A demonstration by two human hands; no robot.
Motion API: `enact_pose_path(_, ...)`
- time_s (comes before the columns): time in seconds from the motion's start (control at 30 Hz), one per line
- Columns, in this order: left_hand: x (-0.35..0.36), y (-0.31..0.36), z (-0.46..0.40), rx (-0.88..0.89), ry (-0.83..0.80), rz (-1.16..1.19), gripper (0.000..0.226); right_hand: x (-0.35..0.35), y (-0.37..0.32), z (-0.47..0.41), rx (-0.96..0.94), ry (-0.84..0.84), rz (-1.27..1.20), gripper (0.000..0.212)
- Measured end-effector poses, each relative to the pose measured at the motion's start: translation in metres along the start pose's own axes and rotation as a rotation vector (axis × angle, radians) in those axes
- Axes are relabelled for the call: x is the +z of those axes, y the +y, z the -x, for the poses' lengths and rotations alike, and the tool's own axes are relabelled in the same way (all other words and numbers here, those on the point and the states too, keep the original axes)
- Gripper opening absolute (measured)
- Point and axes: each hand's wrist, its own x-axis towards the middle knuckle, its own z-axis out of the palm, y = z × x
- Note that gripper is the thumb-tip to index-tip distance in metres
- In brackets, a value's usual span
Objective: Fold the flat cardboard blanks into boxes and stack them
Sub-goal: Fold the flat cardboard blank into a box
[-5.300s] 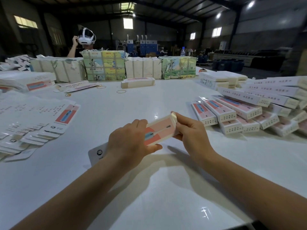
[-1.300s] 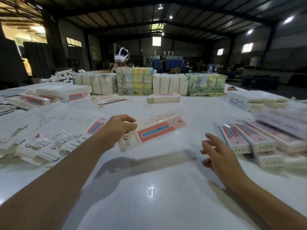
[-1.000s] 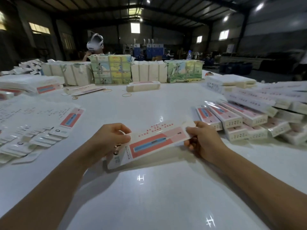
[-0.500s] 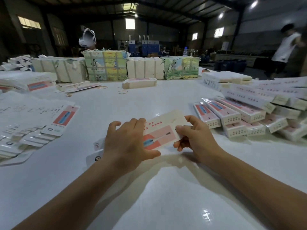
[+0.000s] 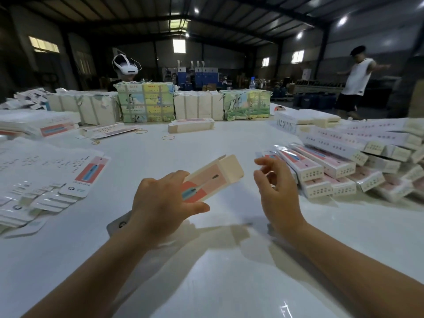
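Glossy white table (image 5: 206,283) beneath, your left hand (image 5: 160,210) alone grips the half-formed box (image 5: 211,177) (right hand (image 5: 275,191) loose, apart), so its open end flap (image 5: 231,167) may spring back.

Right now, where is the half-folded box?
Center of the head view, the half-folded box is gripped by the left hand, above the white table, its open end toward the empty right hand.

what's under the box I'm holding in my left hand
Under the box gripped by the left hand lies bare white table and the box's shadow. The hand and wrist cover part of the table and the box's near end.
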Motion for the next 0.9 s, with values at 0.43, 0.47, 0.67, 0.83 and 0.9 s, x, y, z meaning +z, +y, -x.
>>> enact_pose_path(0.43, 0.005, 0.004, 0.001, -0.035, -0.122, 0.118, 0.072, 0.017, -0.012, 0.017, 0.085, -0.261, -0.084, 0.031)
enact_pose_path(0.47, 0.007, 0.004, 0.000, -0.034, -0.130, 0.122, 0.073, 0.017, -0.013, 0.017, 0.110, -0.260, -0.098, 0.030)
enact_pose_path(0.67, 0.013, 0.000, 0.002, 0.038, -0.135, 0.008, 0.083, 0.015, -0.009, 0.013, 0.247, -0.362, -0.099, 0.055)
enact_pose_path(0.83, 0.017, 0.001, 0.004, 0.054, -0.100, -0.008, 0.075, 0.014, -0.009, 0.013, 0.220, -0.330, -0.097, 0.019)
enact_pose_path(0.9, 0.019, 0.004, 0.004, 0.054, -0.080, -0.046, 0.072, 0.015, -0.012, 0.013, 0.224, -0.344, -0.108, 0.024)
